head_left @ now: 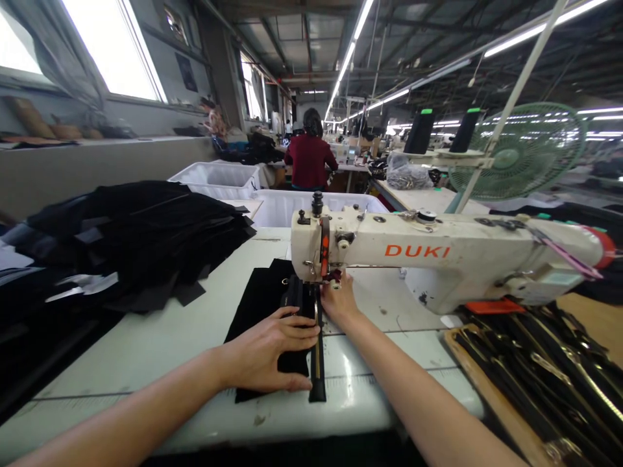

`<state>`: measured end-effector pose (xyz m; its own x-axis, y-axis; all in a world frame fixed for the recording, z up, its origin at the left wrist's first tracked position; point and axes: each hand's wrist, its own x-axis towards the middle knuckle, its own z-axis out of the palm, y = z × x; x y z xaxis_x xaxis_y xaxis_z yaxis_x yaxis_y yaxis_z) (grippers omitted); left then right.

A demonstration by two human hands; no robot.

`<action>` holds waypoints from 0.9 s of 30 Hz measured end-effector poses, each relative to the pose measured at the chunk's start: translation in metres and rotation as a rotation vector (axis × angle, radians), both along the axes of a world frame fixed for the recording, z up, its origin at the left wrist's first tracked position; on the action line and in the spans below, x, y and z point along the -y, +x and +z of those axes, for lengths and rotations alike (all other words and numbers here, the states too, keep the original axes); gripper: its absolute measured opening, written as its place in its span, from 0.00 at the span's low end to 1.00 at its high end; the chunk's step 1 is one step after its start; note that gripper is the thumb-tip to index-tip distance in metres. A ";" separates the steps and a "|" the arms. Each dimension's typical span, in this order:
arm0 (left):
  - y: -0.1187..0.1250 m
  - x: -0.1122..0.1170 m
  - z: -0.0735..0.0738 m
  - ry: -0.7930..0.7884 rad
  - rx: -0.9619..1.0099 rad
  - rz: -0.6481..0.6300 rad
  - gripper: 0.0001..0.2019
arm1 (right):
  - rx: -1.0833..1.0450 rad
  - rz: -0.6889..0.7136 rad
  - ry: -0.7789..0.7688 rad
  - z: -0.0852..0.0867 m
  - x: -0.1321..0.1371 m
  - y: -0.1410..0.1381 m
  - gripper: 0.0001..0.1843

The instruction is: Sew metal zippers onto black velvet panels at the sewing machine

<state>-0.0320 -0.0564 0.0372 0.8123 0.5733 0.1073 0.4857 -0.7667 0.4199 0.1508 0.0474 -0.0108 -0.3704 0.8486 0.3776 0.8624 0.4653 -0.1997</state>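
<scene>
A white sewing machine (370,240) stands over the pale green table, its needle area above a black fabric piece (257,305). Along the right edge of that fabric runs a black zipper (317,363) with gold teeth. My left hand (272,347) lies flat on the fabric with fingers stretched out, their tips reaching the zipper. Just right of the presser foot is my right hand (339,301), beside the far part of the zipper; its fingertips are partly hidden behind the machine head, so their grip does not show.
Black fabric pieces (131,227) are heaped on the left. At right, a wooden tray (479,376) holds several black zippers (545,363) with gold teeth. White plastic bins (214,175) stand behind the table. Farther back, a person in a dark red top (311,159) sits facing away.
</scene>
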 end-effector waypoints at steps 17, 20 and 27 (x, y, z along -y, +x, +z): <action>-0.011 0.006 -0.001 0.125 -0.009 0.132 0.39 | -0.018 0.440 -0.021 -0.002 0.051 0.046 0.18; -0.012 -0.005 -0.002 0.127 -0.024 0.137 0.39 | 0.026 0.389 -0.030 -0.005 0.046 0.044 0.23; -0.017 -0.031 -0.009 0.120 0.005 0.134 0.39 | 0.012 0.372 -0.038 -0.005 0.046 0.046 0.27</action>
<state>-0.0488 -0.0254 0.0281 0.7287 0.6593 0.1852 0.5851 -0.7400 0.3318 0.1965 0.0018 -0.0161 -0.6605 0.6682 0.3425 0.6377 0.7400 -0.2139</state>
